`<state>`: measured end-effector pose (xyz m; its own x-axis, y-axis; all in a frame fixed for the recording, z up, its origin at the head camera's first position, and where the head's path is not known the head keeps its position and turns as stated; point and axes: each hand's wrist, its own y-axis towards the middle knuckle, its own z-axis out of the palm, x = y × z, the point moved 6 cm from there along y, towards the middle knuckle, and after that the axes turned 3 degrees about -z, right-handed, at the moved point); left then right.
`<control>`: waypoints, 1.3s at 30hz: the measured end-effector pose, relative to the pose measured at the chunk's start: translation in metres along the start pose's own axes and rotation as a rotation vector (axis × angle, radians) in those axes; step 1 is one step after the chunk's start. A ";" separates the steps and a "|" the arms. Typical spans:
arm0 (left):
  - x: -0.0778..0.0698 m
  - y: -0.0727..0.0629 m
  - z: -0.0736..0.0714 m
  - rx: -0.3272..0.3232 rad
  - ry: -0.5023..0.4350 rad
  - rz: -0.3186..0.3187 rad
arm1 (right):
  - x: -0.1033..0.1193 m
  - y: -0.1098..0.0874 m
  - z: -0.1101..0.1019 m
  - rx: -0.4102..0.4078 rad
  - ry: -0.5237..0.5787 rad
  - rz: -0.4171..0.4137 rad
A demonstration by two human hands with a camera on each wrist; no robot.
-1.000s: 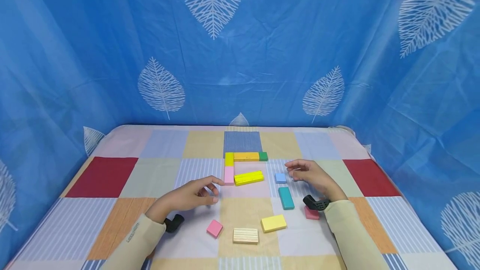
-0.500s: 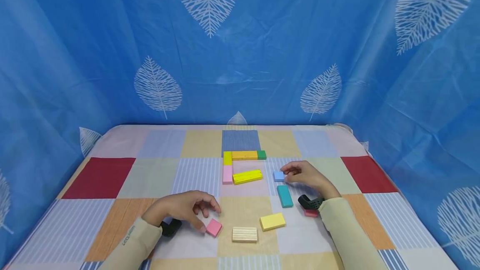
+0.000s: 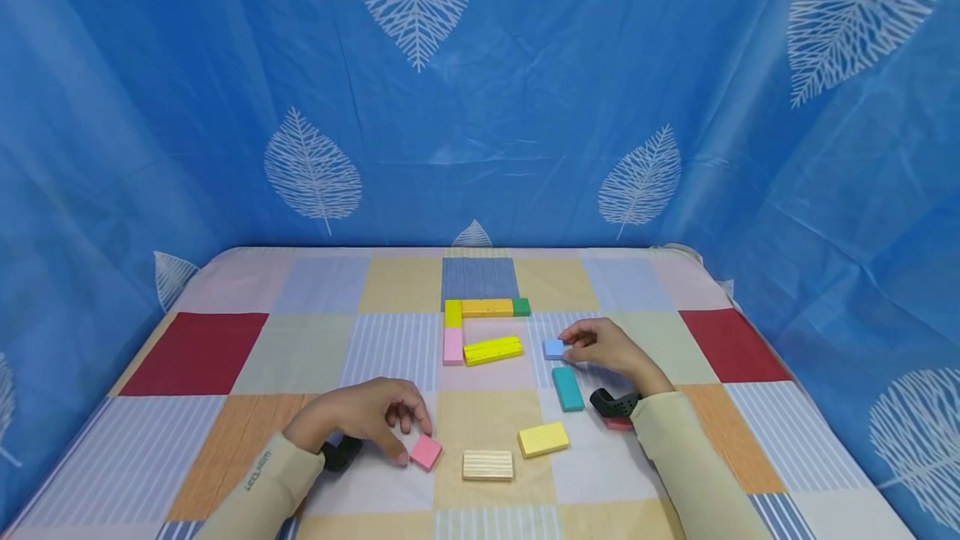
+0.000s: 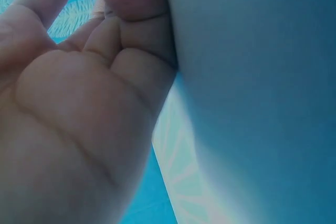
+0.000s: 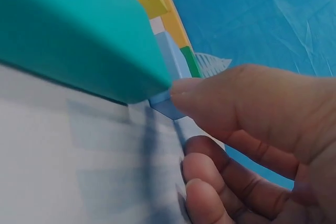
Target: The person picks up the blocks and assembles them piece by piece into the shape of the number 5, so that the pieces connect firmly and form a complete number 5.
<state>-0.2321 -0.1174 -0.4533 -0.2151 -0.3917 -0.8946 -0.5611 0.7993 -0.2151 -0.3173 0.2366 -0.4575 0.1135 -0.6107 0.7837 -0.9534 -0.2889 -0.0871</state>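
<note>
Over the past second the left hand (image 3: 367,417) has come back from the joined blocks to the small pink block (image 3: 426,452) near the front, and the right hand (image 3: 609,352) has closed in on the light blue block (image 3: 553,349). Behind hangs a blue curtain (image 3: 480,148) with white leaves; in front of it is the patchwork-covered table (image 3: 300,352). Left thumb and bent fingers stand apart around the small pink block; I cannot tell whether they touch it. On the right, the thumb rests at the blue block's right edge, index finger near the far corner, other fingers curled; whether it is pinched I cannot tell. An orange block (image 3: 486,307) lies left to right, touching a green block (image 3: 521,307) at one end and a yellow-green block (image 3: 453,313) at the other, whose line a long pink block (image 3: 453,347) continues toward the person. The bright yellow block (image 3: 492,350) and pale yellow block (image 3: 543,439) run left to right, right ends angled slightly away; the striped wooden block (image 3: 487,465) runs straight across. Just in front of the blue block, the teal block (image 3: 567,389) points away, far end leaning left. Smallest are the squarish pair: blue sits nearly square-on, while pink is turned cornerwise.
</note>
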 end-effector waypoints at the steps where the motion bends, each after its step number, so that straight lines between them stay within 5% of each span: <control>1: 0.000 0.000 0.000 -0.001 0.005 0.004 | 0.001 0.000 0.000 0.001 -0.006 -0.010; 21: -0.001 0.000 0.000 -0.018 0.036 0.000 | 0.022 0.000 0.014 -0.019 -0.119 -0.060; 39: -0.003 -0.001 0.000 -0.029 0.058 0.012 | 0.026 0.003 0.022 -0.038 -0.113 -0.061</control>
<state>-0.2314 -0.1167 -0.4501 -0.2678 -0.4087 -0.8725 -0.5808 0.7910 -0.1922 -0.3107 0.2038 -0.4514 0.2007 -0.6725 0.7123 -0.9534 -0.3012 -0.0158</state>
